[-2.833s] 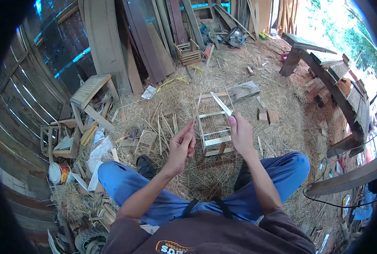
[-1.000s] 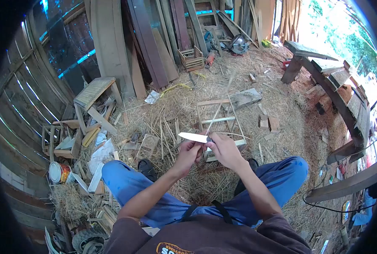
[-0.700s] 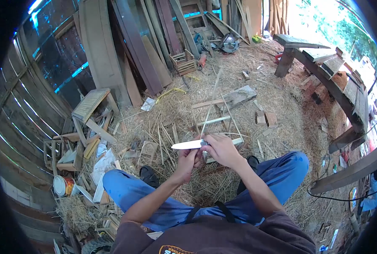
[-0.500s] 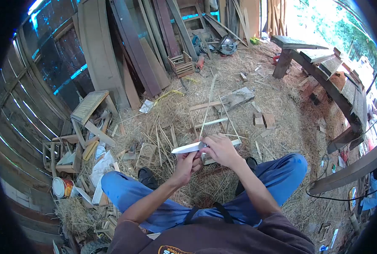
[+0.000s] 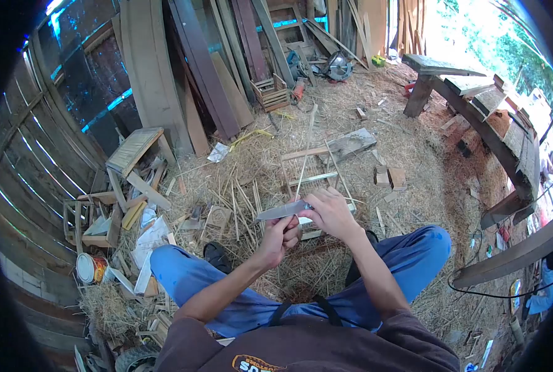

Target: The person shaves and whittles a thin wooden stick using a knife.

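My right hand (image 5: pixel 330 215) is closed around the handle of a knife, whose broad grey blade (image 5: pixel 281 211) points left across the front of my left hand (image 5: pixel 278 240). The left fingers are curled just below the blade, round the near end of a thin wooden strip (image 5: pixel 305 152). The strip runs forward from the hands; where the blade crosses it, contact is hard to make out. Beyond the hands, a small slatted wooden frame (image 5: pixel 313 180) lies on the ground between my feet, partly covered by the right hand.
Shavings and straw cover the ground. Thin sticks (image 5: pixel 239 201) and wood blocks (image 5: pixel 390 177) lie around. Left are a small wooden stool (image 5: pixel 135 152) and a paint can (image 5: pixel 91 268); boards (image 5: pixel 205 74) lean behind. A circular saw (image 5: pixel 337 66) sits farther back, a plank bench (image 5: pixel 468 93) right.
The blade has turned from bright white to grey, showing more of its flat side. Both hands stay close together at nearly the same place; the whole view has shifted slightly.
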`<action>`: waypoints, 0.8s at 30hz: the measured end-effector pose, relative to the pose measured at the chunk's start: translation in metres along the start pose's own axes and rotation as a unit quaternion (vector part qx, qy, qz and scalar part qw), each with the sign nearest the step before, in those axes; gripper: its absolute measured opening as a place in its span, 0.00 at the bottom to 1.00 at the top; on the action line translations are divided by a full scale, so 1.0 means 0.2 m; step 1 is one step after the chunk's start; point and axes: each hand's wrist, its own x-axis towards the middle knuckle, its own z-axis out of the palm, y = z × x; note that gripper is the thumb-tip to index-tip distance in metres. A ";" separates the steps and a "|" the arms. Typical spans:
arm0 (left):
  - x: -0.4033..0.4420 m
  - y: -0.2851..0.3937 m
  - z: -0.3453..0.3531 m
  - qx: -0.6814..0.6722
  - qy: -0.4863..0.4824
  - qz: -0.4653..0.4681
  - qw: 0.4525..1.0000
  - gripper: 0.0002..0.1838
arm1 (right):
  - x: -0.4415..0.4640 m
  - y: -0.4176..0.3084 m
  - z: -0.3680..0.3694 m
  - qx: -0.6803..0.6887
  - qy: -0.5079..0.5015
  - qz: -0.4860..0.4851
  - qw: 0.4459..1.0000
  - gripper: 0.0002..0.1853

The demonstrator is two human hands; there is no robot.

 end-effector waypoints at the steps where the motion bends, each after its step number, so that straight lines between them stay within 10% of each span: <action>1: 0.00 0.00 0.00 -0.003 0.018 -0.004 1.000 0.22 | 0.00 0.03 0.02 -0.009 0.027 0.037 0.999 0.14; 8: -0.14 -0.04 -0.01 0.079 -0.044 -0.039 0.995 0.20 | -0.08 0.37 -0.25 -0.102 0.148 0.322 0.929 0.13; 24: -0.01 0.05 -0.11 0.150 0.052 0.111 0.981 0.16 | -0.03 0.05 -0.12 -0.009 0.090 0.143 0.986 0.12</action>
